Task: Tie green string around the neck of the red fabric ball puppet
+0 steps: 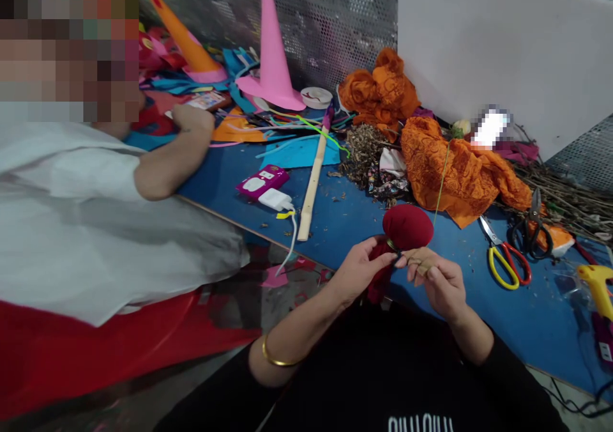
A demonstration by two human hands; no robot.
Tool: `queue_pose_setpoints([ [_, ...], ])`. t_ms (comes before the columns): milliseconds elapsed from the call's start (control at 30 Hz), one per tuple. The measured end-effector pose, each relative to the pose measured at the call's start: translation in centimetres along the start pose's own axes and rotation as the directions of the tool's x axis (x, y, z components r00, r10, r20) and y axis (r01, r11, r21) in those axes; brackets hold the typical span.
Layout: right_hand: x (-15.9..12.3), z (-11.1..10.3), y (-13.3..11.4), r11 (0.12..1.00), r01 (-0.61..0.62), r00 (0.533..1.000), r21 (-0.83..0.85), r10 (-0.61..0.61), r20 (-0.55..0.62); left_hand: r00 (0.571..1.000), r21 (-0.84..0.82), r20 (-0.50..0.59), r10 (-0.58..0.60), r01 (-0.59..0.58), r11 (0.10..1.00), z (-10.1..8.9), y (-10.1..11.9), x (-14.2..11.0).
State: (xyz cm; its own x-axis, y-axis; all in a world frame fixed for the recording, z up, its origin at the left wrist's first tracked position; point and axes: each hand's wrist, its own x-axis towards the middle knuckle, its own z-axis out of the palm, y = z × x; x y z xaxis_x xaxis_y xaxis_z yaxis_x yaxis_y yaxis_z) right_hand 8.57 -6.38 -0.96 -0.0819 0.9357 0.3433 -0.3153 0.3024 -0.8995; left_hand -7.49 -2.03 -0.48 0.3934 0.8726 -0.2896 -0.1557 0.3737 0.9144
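Note:
A dark red cloth bundle (408, 226), rounded at the top, is at the front edge of the blue table, its loose end hanging below. My left hand (360, 267) is closed around the gathered neck of the bundle. Close beside it, my right hand (441, 284) pinches a thin yellowish string (441, 179) near the neck. The string also runs up over a bunched orange patterned cloth (445, 163). A few turns of string seem to circle the neck, partly hidden by my fingers.
Scissors with red and yellow handles (507, 262) and black scissors (534, 227) lie right. A yellow glue gun (596, 285) is at the right edge. A wooden stick (313, 186), purple box (263, 181) and pink cone hat (275, 55) stand left. Another person's arm (177, 151) reaches in.

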Motion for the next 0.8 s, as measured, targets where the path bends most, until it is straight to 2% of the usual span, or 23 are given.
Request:
queue_pose_setpoints([
  [100, 0.2, 0.7, 0.4, 0.997, -0.08, 0.996, 0.015, 0.08, -0.043, 1.0, 0.038, -0.01, 0.012, -0.011, 0.999, 0.3, -0.2, 0.0],
  [233, -0.4, 1.1, 0.1, 0.971, -0.238, 0.95, -0.032, 0.226, -0.214, 0.999, 0.122, -0.031, 0.026, -0.022, 0.992, 0.4, -0.4, 0.0],
  [333, -1.0, 1.3, -0.4, 0.955, -0.282, 0.93, -0.089, 0.25, -0.27, 0.998, 0.15, -0.046, 0.036, -0.029, 0.988, 0.5, -0.5, 0.0],
  [533, -1.4, 1.6, -0.4, 0.951, -0.301, 0.922, -0.072, 0.271, -0.276, 0.996, 0.196, -0.072, 0.054, -0.039, 0.98, 0.5, -0.7, 0.2],
  [600, -1.4, 1.4, -0.1, 0.956, -0.294, 0.921, 0.011, 0.287, -0.265, 0.997, 0.117, -0.075, 0.035, -0.026, 0.993, 0.2, -0.8, 0.3],
  [700, -1.6, 1.0, 0.4, 0.96, -0.245, 0.93, 0.139, 0.273, -0.245, 0.995, -0.083, -0.056, -0.086, 0.081, 0.993, -0.3, -0.8, 0.5],
  [800, -2.1, -0.1, 0.5, 0.969, -0.203, 0.921, 0.138, 0.237, -0.308, 0.98, -0.201, -0.044, -0.196, 0.184, 0.962, -0.6, -0.2, 0.4],
])
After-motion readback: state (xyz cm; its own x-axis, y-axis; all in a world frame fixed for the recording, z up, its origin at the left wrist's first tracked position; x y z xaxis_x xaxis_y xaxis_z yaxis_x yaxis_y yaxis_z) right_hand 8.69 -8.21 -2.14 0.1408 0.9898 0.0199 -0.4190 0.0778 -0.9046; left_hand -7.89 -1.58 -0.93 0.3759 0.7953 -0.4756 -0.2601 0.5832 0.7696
